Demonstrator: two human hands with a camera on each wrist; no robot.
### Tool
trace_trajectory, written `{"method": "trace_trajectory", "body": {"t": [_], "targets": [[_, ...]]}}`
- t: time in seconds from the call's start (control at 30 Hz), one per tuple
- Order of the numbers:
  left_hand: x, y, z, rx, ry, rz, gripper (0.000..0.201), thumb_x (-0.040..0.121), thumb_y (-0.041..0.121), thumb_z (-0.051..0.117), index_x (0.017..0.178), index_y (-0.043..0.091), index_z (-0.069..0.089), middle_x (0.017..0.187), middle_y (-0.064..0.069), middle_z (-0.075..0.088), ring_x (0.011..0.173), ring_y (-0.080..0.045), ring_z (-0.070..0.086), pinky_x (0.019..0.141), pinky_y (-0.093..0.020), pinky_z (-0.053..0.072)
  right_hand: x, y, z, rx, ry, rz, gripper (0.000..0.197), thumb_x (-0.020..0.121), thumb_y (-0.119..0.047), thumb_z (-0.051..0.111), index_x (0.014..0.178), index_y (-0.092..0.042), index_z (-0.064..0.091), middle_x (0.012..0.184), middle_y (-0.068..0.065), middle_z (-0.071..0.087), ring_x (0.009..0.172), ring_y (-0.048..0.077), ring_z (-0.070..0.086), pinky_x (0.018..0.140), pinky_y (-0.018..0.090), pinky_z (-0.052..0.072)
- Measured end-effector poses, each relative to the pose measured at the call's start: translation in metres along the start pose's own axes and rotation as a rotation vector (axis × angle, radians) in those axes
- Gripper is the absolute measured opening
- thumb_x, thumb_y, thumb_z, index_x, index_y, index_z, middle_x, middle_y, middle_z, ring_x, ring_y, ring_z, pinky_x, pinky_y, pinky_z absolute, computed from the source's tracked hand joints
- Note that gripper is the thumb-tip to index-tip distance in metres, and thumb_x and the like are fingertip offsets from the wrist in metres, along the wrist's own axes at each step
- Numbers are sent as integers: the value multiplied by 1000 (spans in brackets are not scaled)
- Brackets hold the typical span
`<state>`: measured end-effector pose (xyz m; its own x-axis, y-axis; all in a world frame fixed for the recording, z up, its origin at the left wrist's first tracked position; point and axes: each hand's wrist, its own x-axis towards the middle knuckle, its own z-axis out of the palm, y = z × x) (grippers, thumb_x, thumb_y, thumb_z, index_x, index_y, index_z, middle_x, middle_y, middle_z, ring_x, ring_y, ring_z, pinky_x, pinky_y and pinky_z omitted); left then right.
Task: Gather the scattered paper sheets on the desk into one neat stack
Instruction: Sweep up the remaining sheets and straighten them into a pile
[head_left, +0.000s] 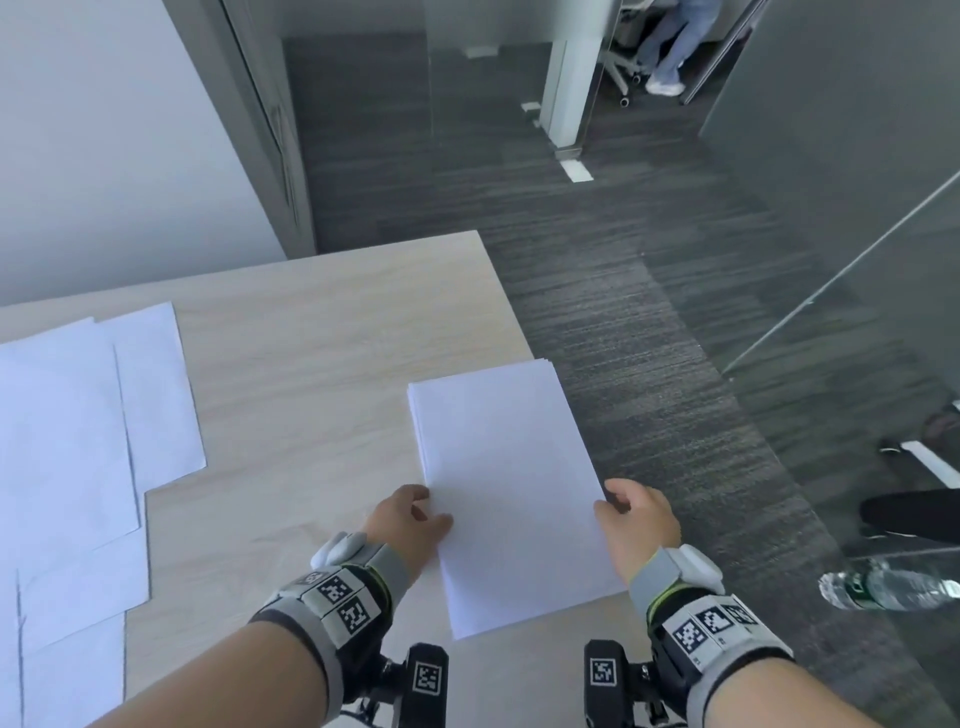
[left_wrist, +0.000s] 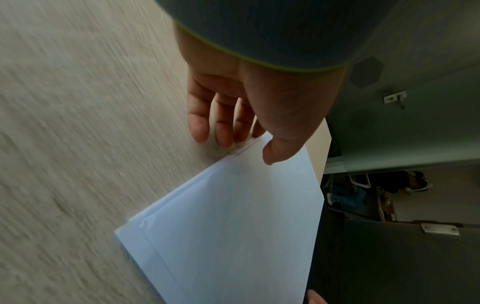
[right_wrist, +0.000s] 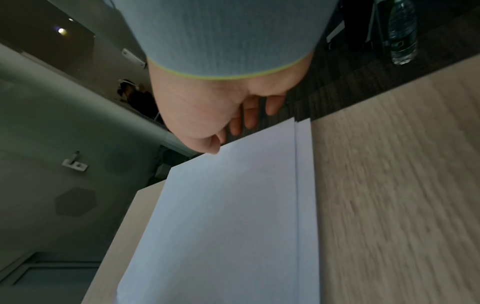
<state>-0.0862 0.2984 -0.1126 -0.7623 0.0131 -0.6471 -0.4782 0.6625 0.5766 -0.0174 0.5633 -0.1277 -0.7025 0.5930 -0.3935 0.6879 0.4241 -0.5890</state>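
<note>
A stack of white paper lies at the right side of the light wooden desk, its right part hanging past the desk edge over the carpet. My left hand holds the stack's left edge, thumb on top and fingers against the side. The left wrist view shows that hand at the stack, whose edges are slightly stepped. My right hand pinches the right edge, thumb on top. In the right wrist view its fingers curl past the edge of the stack. Several loose sheets overlap at the left.
A plastic water bottle lies at the far right, also in the right wrist view. Grey carpet runs beyond the desk's right edge. Glass partitions stand to the right. A seated person's legs show far back.
</note>
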Motion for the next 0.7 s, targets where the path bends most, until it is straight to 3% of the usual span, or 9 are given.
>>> {"method": "trace_trajectory", "body": {"t": [0.1, 0.2, 0.33, 0.43, 0.53, 0.7], "targets": [[-1, -9, -11, -21, 22, -7, 43, 93, 32, 63, 135, 26, 56, 105, 6, 60, 87, -19, 65, 82, -39, 61, -4, -15, 5, -47, 17, -84, 33, 89, -25, 57, 121, -28, 65, 134, -2, 52, 116, 24, 51, 84, 35, 45], [-1, -23, -27, -53, 43, 9, 38, 94, 32, 62, 132, 28, 58, 112, 3, 62, 91, -20, 68, 74, -34, 58, -12, -36, 16, -3, -5, -178, 29, 90, -22, 57, 117, -27, 66, 132, -5, 53, 118, 22, 52, 87, 35, 46], [-7, -55, -70, -69, 115, 41, 29, 95, 31, 62, 124, 28, 63, 109, 5, 66, 89, -16, 67, 68, -25, 49, -32, -77, 50, 60, -168, -269, 22, 93, -20, 56, 110, -29, 64, 120, -8, 55, 94, 7, 58, 85, 29, 46], [-15, -79, -104, -28, 177, 42, 22, 96, 30, 61, 117, 28, 67, 109, 10, 65, 84, -5, 60, 66, -17, 43, -51, -98, 76, 73, -293, -288, 17, 93, -21, 56, 103, -30, 66, 107, -13, 63, 93, 6, 60, 84, 28, 48], [-27, -131, -156, -79, 256, -27, 19, 94, 31, 62, 112, 32, 68, 111, 10, 68, 90, -10, 64, 73, -25, 47, -78, -128, 120, 60, -429, -312, 14, 94, -25, 59, 94, -37, 65, 96, -16, 66, 93, 13, 66, 80, 27, 48], [-41, -223, -239, -90, 364, -99, 13, 93, 27, 63, 103, 36, 66, 115, 7, 65, 99, -14, 65, 78, -27, 49, -128, -174, 197, -11, -567, -319, 13, 93, -26, 62, 89, -39, 64, 90, -3, 69, 87, 18, 68, 79, 32, 52]]}}
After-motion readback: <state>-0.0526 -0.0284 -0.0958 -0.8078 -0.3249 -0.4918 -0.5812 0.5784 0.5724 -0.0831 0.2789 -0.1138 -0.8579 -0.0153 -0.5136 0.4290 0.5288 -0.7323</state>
